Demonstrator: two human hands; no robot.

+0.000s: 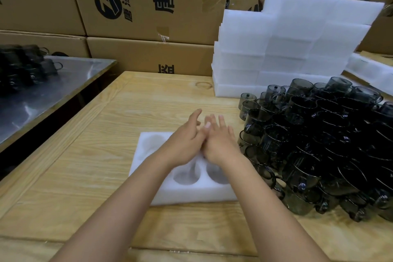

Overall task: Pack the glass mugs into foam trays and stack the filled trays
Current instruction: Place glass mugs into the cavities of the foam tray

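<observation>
Keep the foam tray (191, 194) square on the worktop (85, 176), its visible pockets empty, then reach right to the heap of glass mugs (319, 144) just beside it and take one from the top, so as not to set the rest sliding. Seat each upright and fully down in a pocket before fetching another. Start with left grip (185, 144) and right grip (221, 142) as found: both released, fingers straight, touching each other above the tray, grasping nothing.
</observation>
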